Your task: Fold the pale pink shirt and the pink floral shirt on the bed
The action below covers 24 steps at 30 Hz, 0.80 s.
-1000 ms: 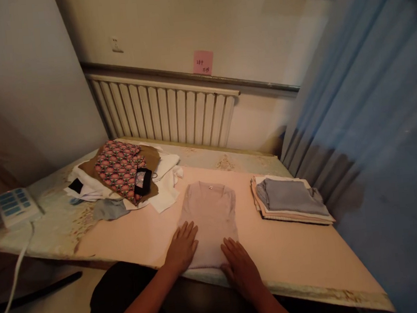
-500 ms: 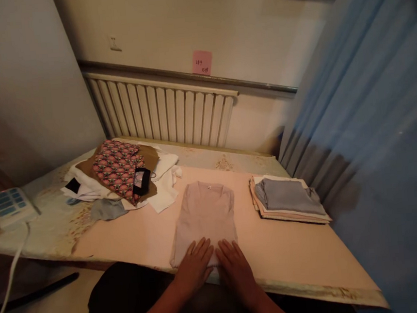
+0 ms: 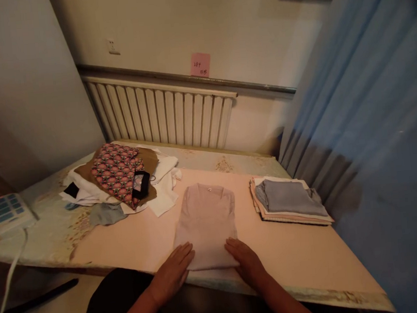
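A pale mauve V-neck top [image 3: 208, 220] lies flat on the table in front of me, folded into a narrow rectangle with its neckline facing away. My left hand [image 3: 175, 267] rests on its near left corner, fingers stretched out flat on the fabric. On the near right corner lies my right hand [image 3: 245, 259], its fingers likewise extended. Both palms hang close to the table's near edge, and the thumbs are partly hidden. Neither hand grips the cloth.
A loose heap of clothes with a red patterned garment [image 3: 117, 172] lies at left. At right is a folded stack topped by a grey garment [image 3: 292, 197]. A white power strip [image 3: 11, 212] with a cord sits far left. A blue curtain [image 3: 384, 160] borders the right.
My hands have moved apart, from the middle of the top's near edge out to its two near corners. The top itself stays in place.
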{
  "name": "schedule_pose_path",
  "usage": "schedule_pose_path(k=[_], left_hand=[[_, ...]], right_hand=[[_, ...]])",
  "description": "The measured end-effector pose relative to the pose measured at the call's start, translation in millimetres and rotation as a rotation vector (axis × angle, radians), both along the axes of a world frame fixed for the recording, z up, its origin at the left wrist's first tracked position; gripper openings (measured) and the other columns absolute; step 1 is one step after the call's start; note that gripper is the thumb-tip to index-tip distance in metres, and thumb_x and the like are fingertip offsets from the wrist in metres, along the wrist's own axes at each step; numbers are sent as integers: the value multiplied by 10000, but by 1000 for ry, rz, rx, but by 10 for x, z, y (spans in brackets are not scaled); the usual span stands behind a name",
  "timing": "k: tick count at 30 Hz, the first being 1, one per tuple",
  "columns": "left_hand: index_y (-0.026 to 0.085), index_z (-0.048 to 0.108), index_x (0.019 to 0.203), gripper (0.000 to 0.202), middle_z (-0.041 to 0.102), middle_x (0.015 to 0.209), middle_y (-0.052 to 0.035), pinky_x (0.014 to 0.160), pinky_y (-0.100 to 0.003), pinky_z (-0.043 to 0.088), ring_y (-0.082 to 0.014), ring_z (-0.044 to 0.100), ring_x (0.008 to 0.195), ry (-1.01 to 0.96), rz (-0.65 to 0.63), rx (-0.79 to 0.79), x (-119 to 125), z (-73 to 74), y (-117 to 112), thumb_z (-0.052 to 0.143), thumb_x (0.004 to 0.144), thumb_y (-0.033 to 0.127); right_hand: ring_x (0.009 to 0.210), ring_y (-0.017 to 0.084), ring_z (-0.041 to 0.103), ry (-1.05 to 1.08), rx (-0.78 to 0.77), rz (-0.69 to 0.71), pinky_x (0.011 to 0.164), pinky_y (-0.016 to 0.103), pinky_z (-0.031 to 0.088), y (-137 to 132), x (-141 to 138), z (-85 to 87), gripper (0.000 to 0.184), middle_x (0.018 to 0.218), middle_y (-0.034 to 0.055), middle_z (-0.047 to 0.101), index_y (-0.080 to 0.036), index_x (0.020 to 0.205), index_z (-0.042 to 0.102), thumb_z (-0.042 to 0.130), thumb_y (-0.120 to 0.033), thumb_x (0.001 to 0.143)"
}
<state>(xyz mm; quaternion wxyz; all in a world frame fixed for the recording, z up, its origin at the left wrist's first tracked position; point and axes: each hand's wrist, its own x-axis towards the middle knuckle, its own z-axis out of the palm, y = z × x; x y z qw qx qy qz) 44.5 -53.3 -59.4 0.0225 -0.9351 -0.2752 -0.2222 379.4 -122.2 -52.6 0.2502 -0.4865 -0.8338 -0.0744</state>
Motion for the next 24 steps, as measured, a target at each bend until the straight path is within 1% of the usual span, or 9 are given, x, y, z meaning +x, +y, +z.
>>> schedule_pose_path(k=[5, 9, 12, 15, 18, 21, 24], left_hand=[[278, 284, 1508, 650, 428, 1515, -54, 1124, -393, 401, -204, 387, 1397, -37, 11, -24, -216, 76, 101, 465, 892, 173], [292, 261, 1519, 665, 404, 1530, -58, 1113, -384, 412, -216, 396, 1391, -29, 2, -41, -342, 128, 203, 489, 899, 218], [276, 245, 1525, 680, 388, 1538, -74, 1123, -411, 396, -235, 373, 1404, -24, -36, -44, -388, 145, 300, 504, 898, 235], [266, 247, 1525, 688, 397, 1532, -81, 1130, -440, 386, -244, 364, 1407, -31, -38, -52, -381, 155, 416, 491, 888, 178], [295, 272, 1516, 669, 422, 1518, -65, 1140, -446, 370, -235, 367, 1405, -30, -34, -58, -330, 175, 550, 449, 896, 116], [324, 270, 1512, 698, 428, 1516, -47, 1148, -471, 346, -222, 353, 1414, -22, -46, -57, -256, 208, 680, 410, 884, 55], [317, 268, 1513, 727, 409, 1529, -49, 1154, -489, 320, -225, 315, 1433, 14, -69, -80, -183, 243, 784, 434, 860, 44]], right_hand=[[1380, 218, 399, -65, 5, 42, 1113, 463, 391, 67, 106, 120, 633, 1430, 106, 515, -173, 1362, 528, 486, -98, 735], [1411, 217, 345, -125, 5, 48, 1137, 489, 346, 142, 130, 210, 630, 1451, 100, 492, -185, 1372, 517, 441, -43, 764], [1427, 223, 312, -119, 29, 88, 1135, 515, 341, 241, 157, 220, 634, 1458, 109, 482, -185, 1394, 491, 416, -21, 786], [1437, 245, 288, -106, 50, 150, 1129, 542, 339, 348, 184, 199, 627, 1463, 134, 469, -160, 1412, 464, 434, -40, 797], [1443, 248, 272, -119, 34, 193, 1138, 549, 317, 428, 201, 186, 628, 1473, 128, 458, -171, 1437, 430, 448, -66, 818], [1437, 245, 288, -136, 13, 239, 1142, 549, 305, 481, 207, 198, 590, 1461, 125, 475, -183, 1447, 413, 454, -116, 862], [1428, 236, 311, -137, -11, 245, 1150, 538, 292, 531, 208, 218, 534, 1443, 122, 498, -197, 1441, 417, 448, -165, 908]])
